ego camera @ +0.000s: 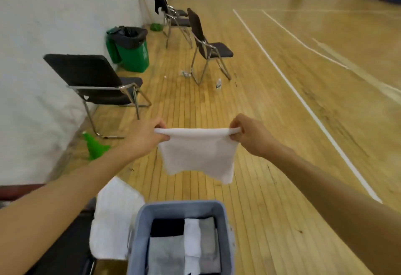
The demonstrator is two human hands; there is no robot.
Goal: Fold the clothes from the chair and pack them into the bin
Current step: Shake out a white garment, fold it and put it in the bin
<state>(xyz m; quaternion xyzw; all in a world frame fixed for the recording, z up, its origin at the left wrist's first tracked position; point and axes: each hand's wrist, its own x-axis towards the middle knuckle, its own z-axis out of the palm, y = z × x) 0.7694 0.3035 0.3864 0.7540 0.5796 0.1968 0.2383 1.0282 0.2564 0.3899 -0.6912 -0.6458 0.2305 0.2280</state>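
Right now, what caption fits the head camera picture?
Both hands, left and right, hold a white cloth above the grey bin.

The scene is bright and evenly lit, with soft glare sheening the far stretch of the polished yellow wooden floor and only faint shadows beneath the black folding chair with chrome legs. Wide-angle distortion bows the white painted court line and stretches the frame's edges. The whole picture is slightly soft, and blur is strongest low down, smearing the grey-blue plastic bin.
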